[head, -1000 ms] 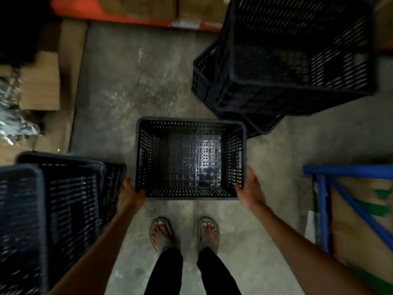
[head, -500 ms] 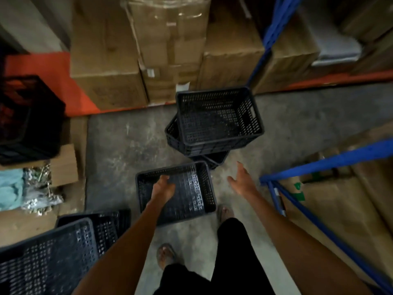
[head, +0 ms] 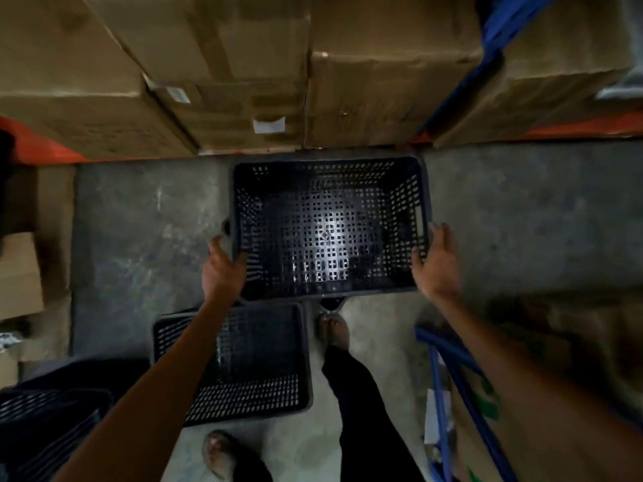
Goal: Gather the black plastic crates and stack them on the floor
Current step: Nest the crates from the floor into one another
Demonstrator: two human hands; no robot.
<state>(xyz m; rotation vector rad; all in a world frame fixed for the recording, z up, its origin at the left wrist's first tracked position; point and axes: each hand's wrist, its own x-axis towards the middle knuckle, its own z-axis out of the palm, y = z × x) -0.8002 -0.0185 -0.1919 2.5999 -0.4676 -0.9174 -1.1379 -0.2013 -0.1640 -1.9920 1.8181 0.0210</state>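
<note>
A black perforated plastic crate [head: 327,189] fills the middle of the view, open side up. My left hand [head: 222,269] grips its near left corner. My right hand [head: 436,264] is pressed against its right wall by the handle slot, fingers spread. A corner of another crate [head: 332,303] peeks out from beneath it. A second black crate [head: 264,370] rests on the concrete floor just behind it, partly hidden by my left forearm. More black crates [head: 45,422] stand at the lower left.
Stacked cardboard boxes [head: 243,64] on orange rack beams [head: 574,128] line the far side. A blue rack frame [head: 452,377] with a carton stands at the right. Loose cardboard [head: 17,273] lies at the left. My feet stand on the concrete floor [head: 139,238].
My hands let go of the crate set on the floor, I stepped forward, and both hands have come onto the upper crate of the pile ahead.
</note>
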